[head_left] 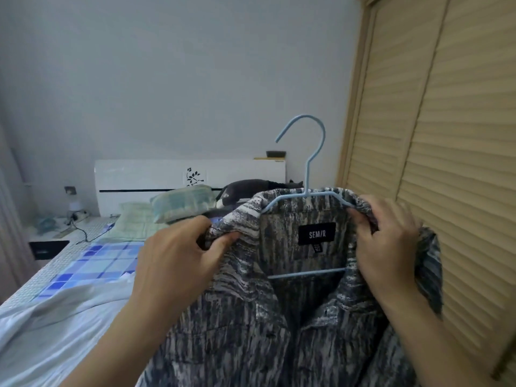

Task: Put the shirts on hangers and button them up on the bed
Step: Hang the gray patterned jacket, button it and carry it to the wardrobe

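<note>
Both hands [178,258] [388,241] pinch patterned shirt [251,331] on blue hanger [308,174]

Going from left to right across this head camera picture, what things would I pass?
Bedside table → checked bed sheet → left hand → shirt label → right hand → slatted wardrobe doors.

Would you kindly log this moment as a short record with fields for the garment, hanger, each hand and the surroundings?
garment: grey patterned shirt, front open, black neck label reading SEM/R
hanger: light blue wire hanger, inside the shirt's shoulders, hook upright
left hand: left hand pinches the shirt's shoulder fabric
right hand: right hand grips the collar edge
surroundings: bed with blue checked sheet on the left; slatted wardrobe door on the right
</note>
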